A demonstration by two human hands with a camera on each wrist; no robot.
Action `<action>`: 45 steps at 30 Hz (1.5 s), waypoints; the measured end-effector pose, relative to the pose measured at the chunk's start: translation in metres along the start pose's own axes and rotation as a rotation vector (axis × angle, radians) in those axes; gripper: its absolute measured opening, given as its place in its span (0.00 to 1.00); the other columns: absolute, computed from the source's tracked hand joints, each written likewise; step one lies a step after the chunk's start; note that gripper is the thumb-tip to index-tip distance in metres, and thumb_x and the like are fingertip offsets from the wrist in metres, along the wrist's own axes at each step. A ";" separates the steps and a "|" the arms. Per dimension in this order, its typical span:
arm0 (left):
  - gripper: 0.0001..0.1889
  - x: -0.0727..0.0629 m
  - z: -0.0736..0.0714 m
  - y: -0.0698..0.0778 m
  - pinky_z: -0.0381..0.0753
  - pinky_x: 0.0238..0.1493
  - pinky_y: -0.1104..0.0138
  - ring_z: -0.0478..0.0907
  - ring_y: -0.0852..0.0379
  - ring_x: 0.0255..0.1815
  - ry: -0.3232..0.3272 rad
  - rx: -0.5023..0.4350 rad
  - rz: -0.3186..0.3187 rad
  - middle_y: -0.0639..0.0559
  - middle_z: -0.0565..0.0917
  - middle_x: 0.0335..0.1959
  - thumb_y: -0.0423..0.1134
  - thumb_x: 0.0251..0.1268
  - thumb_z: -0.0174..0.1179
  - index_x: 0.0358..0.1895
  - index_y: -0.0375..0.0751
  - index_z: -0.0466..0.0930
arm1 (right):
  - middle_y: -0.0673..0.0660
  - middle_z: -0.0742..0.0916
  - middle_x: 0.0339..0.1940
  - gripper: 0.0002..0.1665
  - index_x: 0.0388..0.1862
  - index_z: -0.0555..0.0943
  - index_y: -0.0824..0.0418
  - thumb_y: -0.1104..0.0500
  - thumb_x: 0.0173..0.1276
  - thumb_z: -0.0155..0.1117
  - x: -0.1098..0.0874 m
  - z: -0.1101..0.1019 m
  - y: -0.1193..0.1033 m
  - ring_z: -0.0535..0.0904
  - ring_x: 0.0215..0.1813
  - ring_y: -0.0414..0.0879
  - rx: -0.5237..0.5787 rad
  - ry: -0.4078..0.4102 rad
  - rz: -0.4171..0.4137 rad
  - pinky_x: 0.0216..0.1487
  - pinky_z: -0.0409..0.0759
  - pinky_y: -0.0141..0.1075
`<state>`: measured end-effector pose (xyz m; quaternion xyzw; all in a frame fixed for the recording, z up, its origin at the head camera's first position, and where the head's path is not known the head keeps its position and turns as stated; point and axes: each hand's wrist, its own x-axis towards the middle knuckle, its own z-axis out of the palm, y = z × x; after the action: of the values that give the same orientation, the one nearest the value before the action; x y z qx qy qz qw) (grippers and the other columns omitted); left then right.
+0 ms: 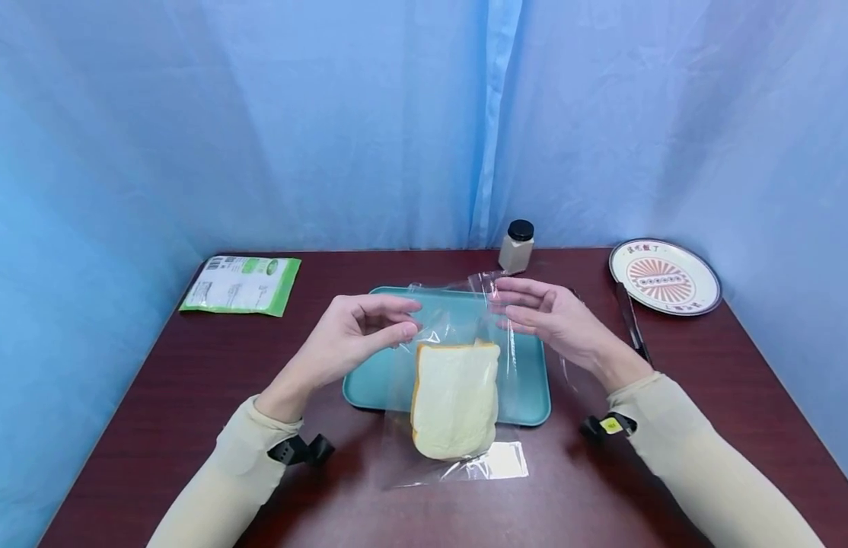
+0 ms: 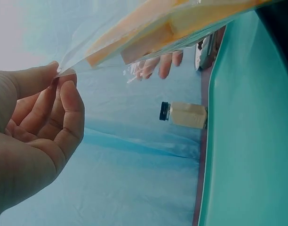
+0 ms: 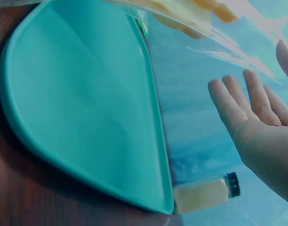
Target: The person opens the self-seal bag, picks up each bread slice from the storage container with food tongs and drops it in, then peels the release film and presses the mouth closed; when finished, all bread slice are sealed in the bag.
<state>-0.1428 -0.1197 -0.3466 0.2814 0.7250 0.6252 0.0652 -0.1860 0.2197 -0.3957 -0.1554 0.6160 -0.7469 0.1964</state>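
A clear plastic bag (image 1: 443, 326) with sliced bread (image 1: 457, 399) inside is held up over the front edge of a teal tray (image 1: 366, 390). My left hand (image 1: 355, 335) pinches the bag's upper left edge between thumb and fingertips, plain in the left wrist view. On the other side, my right hand (image 1: 561, 321) is beside the bag's upper right edge. Its fingers (image 3: 256, 96) are extended and its thumb stands apart from them in the right wrist view. The bread sits low in the bag, crust edges showing orange.
A green and white packet (image 1: 242, 285) lies at the back left. Behind the tray stands a black-capped bottle (image 1: 516, 247). A patterned plate (image 1: 665, 277) is at the back right, a dark-handled knife (image 1: 632, 320) leaning on its rim. Blue curtains (image 1: 342, 129) surround the table.
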 end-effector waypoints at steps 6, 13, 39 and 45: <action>0.16 0.000 0.000 -0.001 0.86 0.44 0.56 0.86 0.42 0.40 0.011 -0.029 -0.009 0.41 0.89 0.41 0.28 0.66 0.67 0.56 0.33 0.84 | 0.64 0.87 0.54 0.24 0.67 0.73 0.73 0.68 0.74 0.63 0.004 0.006 0.008 0.86 0.55 0.56 0.005 0.015 0.025 0.57 0.81 0.50; 0.15 -0.002 -0.004 -0.007 0.86 0.44 0.56 0.87 0.44 0.39 0.082 -0.012 -0.028 0.44 0.89 0.42 0.31 0.67 0.68 0.55 0.37 0.85 | 0.70 0.87 0.52 0.13 0.56 0.84 0.66 0.68 0.76 0.60 -0.002 0.008 0.006 0.87 0.52 0.60 -0.036 0.019 -0.047 0.53 0.80 0.56; 0.10 0.000 -0.036 -0.043 0.87 0.39 0.56 0.88 0.46 0.38 0.045 -0.071 0.052 0.36 0.88 0.41 0.27 0.66 0.67 0.49 0.32 0.87 | 0.65 0.89 0.47 0.13 0.57 0.82 0.68 0.69 0.76 0.59 -0.021 0.000 -0.016 0.89 0.44 0.56 -0.193 0.010 -0.190 0.43 0.85 0.51; 0.13 0.000 -0.040 -0.049 0.87 0.34 0.56 0.89 0.46 0.36 0.036 -0.064 0.063 0.34 0.88 0.40 0.27 0.69 0.64 0.54 0.28 0.83 | 0.68 0.88 0.46 0.12 0.55 0.83 0.66 0.68 0.77 0.59 -0.018 -0.001 -0.020 0.89 0.42 0.58 -0.200 -0.019 -0.175 0.40 0.86 0.50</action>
<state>-0.1765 -0.1577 -0.3841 0.2909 0.6963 0.6549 0.0415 -0.1731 0.2322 -0.3764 -0.2343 0.6697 -0.6944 0.1200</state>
